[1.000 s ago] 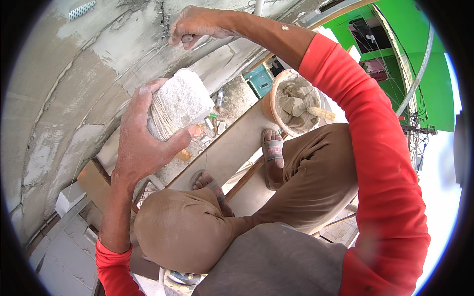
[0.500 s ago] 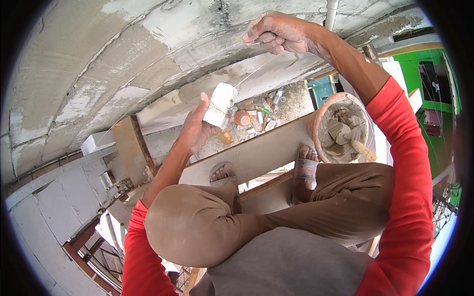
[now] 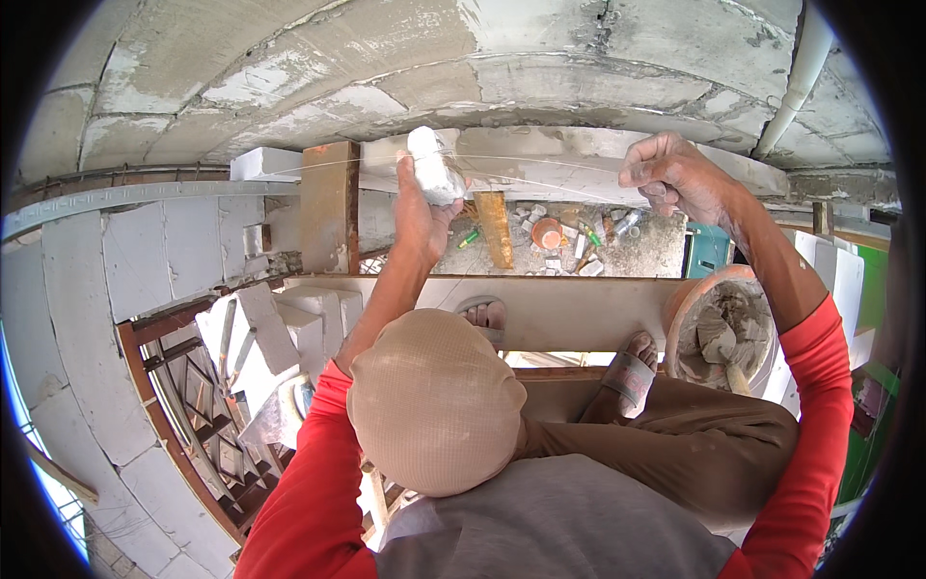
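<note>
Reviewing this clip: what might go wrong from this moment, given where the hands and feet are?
1. The left hand holds a white block chunk above open ground; if the hold loosens, it may fall onto the debris below.
2. The right hand pinches a thin string; it could slip or snap.
3. Sandalled feet rest on a narrow plank beside a mortar basket; footing looks precarious.

Pale grey wall blocks (image 3: pixel 540 58) with whitish mortar streaks across the top of the frame. White chunk (image 3: pixel 434 166) in the upper middle. Red sleeves (image 3: pixel 318 482) at lower left and right. Tan knee (image 3: pixel 436 400) with fine weave at centre. Rust-brown beam (image 3: pixel 330 205) upper left. Orange-rimmed basket (image 3: pixel 687 307) of grey mortar at right. Green patch (image 3: pixel 863 405) at the right edge.
</note>
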The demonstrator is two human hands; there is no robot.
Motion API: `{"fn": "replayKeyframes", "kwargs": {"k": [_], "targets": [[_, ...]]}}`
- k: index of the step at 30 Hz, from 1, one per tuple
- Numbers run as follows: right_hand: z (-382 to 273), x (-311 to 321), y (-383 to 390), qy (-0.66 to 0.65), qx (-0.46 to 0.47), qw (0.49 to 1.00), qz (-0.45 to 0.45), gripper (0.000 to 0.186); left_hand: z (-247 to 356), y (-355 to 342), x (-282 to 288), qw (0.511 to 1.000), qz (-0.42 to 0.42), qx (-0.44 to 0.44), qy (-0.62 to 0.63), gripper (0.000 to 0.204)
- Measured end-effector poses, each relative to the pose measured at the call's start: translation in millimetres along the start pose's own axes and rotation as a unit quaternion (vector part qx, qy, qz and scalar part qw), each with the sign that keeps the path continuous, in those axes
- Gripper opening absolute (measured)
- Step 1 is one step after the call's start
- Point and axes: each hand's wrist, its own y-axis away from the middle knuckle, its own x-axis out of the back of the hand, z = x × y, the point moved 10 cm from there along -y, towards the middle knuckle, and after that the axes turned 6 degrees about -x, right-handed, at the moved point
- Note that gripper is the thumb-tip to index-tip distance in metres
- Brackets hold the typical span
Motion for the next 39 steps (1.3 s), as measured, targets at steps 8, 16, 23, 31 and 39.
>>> {"fn": "replayKeyframes", "kwargs": {"k": [8, 16, 23, 31, 39], "targets": [[-70.3, 23.8, -16.9, 0.189, 0.124, 0.963, 0.149, 0.013, -17.6, -43.4, 32.9, 0.946, -0.082, 0.068, 0.306, 0.07], [-72.2, 53.5, -59.7, 0.275, 0.169, 0.909, 0.263, 0.025, -12.0, 86.4, 65.0, 0.835, -0.34, 0.14, 0.409, 0.074], [-95.4, 109.2, -64.6, 0.332, 0.263, 0.839, 0.342, 0.033, 4.3, 121.1, 138.6, 0.89, -0.156, 0.147, -0.403, 0.085], [-114.9, 69.7, -39.7, 0.376, 0.083, 0.888, 0.253, 0.03, -51.2, 159.1, 200.9, 0.969, 0.165, -0.011, 0.181, 0.066], [-102.9, 102.0, -40.3, 0.395, 0.128, 0.873, 0.257, 0.03, -63.7, 158.6, 197.4, 0.889, 0.012, -0.025, 0.457, 0.07]]}}
